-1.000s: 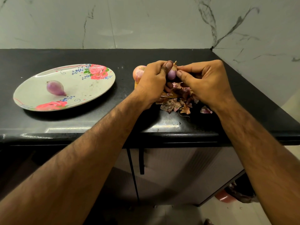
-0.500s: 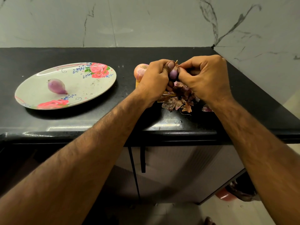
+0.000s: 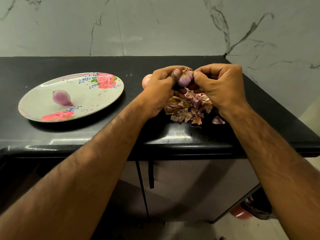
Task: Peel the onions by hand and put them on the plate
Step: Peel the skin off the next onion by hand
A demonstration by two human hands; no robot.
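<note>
Centre frame: left hand [image 3: 160, 89] and right hand [image 3: 219, 85] both pinching one onion [image 3: 185, 78]; peeled onion [image 3: 61, 97] on plate [image 3: 97, 99], left

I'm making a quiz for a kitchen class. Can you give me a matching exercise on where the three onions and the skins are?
Things:
1. peeled onion
2. onion being peeled
3. unpeeled onion
4. skins

Places:
A. piled on the counter below both hands
B. lying on the plate
C. pinched between the left hand and the right hand
D. on the counter, partly hidden behind the left hand

Pairs: 1-B, 2-C, 3-D, 4-A.
</note>
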